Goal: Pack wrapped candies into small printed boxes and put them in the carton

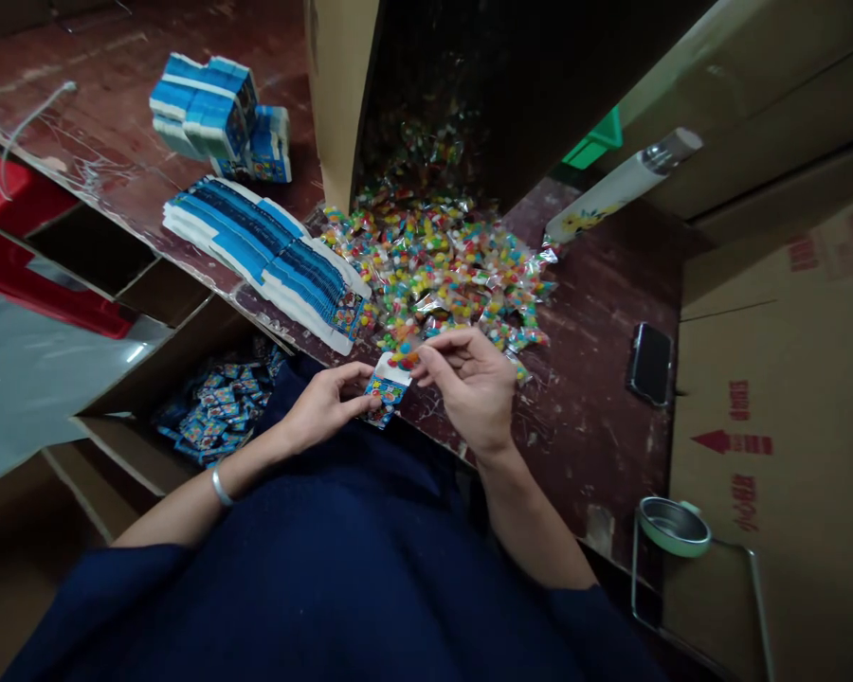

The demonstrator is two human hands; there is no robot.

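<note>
My left hand (331, 405) grips a small blue printed candy box (386, 400) by its side, thumb in front. The box's white top flap stands open. Just above that opening, my right hand (473, 384) pinches a small clear packet of colourful candies (405, 355), which is partly hidden and a little blurred. Behind both hands spreads a heap of similar candy packets (441, 265), spilling out of a tipped cardboard carton (337, 104). To the left of the heap lies a long row of flattened blue boxes (263, 251).
Bundled flat boxes (206, 104) sit farther back on the dark red table (575, 407). A carton (120, 450) of filled-looking blue boxes stands below left. On the right are a flask (618, 189), a phone (650, 363) and a metal-rimmed cup (675, 526). A red stool (28, 246) stands left.
</note>
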